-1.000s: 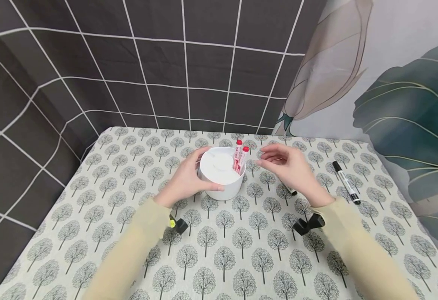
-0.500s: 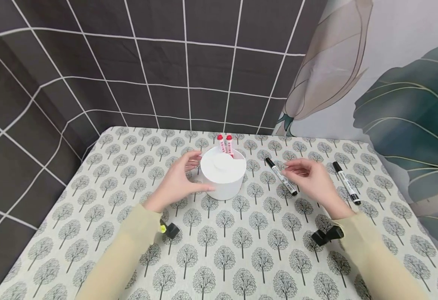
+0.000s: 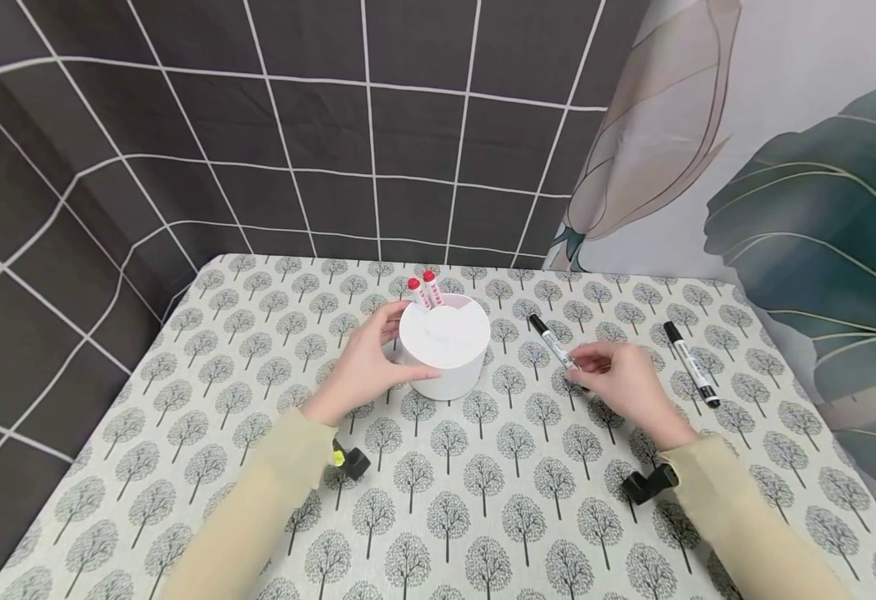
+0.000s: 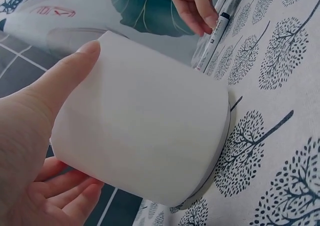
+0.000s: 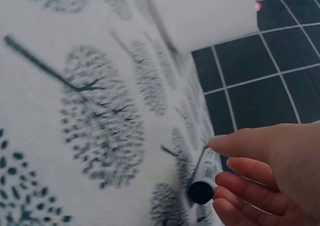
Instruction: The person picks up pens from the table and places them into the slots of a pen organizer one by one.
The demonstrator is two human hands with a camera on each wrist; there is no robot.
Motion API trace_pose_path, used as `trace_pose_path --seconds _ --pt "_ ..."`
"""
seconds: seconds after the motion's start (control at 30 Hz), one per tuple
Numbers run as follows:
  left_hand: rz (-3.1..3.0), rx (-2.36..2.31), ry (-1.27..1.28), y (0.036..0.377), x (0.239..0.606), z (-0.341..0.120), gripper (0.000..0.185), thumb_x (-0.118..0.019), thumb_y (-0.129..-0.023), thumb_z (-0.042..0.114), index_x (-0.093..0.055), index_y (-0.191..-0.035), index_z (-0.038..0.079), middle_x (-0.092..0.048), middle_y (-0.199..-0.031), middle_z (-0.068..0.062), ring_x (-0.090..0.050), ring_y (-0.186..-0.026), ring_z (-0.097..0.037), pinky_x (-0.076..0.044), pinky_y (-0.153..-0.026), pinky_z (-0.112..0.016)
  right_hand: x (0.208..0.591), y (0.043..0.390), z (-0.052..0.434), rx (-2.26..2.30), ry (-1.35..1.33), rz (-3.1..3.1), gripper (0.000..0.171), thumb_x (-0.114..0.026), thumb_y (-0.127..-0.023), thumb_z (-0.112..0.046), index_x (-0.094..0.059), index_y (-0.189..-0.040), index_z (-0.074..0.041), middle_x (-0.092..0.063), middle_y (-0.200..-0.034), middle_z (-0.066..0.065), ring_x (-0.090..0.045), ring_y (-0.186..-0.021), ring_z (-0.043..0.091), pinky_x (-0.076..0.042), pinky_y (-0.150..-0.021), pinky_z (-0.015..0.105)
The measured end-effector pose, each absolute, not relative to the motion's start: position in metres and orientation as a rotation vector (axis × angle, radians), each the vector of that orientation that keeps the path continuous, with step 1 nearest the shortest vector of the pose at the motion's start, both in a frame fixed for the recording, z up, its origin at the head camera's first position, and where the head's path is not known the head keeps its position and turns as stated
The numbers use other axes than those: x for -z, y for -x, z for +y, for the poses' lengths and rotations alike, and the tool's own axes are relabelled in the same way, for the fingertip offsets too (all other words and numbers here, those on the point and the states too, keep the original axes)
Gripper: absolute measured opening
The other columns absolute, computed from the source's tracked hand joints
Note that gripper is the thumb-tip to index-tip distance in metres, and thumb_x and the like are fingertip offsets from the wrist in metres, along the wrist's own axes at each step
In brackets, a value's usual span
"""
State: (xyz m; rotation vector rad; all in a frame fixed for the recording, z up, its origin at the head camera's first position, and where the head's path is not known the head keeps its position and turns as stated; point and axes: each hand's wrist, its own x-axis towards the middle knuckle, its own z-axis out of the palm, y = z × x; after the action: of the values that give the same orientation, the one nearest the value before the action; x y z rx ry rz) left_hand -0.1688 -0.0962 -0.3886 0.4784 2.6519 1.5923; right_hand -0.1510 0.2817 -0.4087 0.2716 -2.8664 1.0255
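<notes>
Fingers (image 3: 583, 365) pinch marker (image 3: 553, 341); left hand (image 3: 366, 367) cups holder (image 3: 443, 350).

The light is even and soft, falling from above — shadows under the white holder (image 3: 444, 343) and the hands are faint. No glare anywhere. The head view is sharp in the middle, with the wall grid bowing toward the edges. Both wrist views look cooler and dimmer — the tablecloth (image 5: 75, 85) close to the right wrist camera is blurred.
</notes>
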Motion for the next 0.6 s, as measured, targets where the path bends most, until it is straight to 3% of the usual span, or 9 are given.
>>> trace_pose_path --seconds 0.3,0.6 --pt "2.638 -1.603 -0.496 0.1705 0.3898 -0.0973 0.104 -0.099 -0.065 0.036 -0.043 -0.150 0.014 -0.055 -0.142 -0.006 -0.054 -0.129 -0.022 -0.045 -0.108 -0.033 0.4171 0.1520 0.2833 -0.890 -0.278 -2.871 0.036 -0.088 -0.078 -0.009 -0.074 -0.109 0.002 -0.072 -0.086 0.008 -0.066 -0.077 0.023 -0.058 -0.071 0.040" --pt "2.609 -1.614 -0.482 0.1712 0.3901 -0.0982 0.105 -0.098 -0.066 0.035 -0.042 -0.152 0.013 -0.053 -0.144 -0.007 -0.053 -0.131 -0.023 -0.045 -0.108 -0.032 0.4193 0.1526 0.2854 -0.856 -0.270 -2.873 0.037 -0.087 -0.078 -0.008 -0.074 -0.111 0.002 -0.071 -0.082 0.004 -0.064 -0.071 0.018 -0.056 -0.062 0.030"
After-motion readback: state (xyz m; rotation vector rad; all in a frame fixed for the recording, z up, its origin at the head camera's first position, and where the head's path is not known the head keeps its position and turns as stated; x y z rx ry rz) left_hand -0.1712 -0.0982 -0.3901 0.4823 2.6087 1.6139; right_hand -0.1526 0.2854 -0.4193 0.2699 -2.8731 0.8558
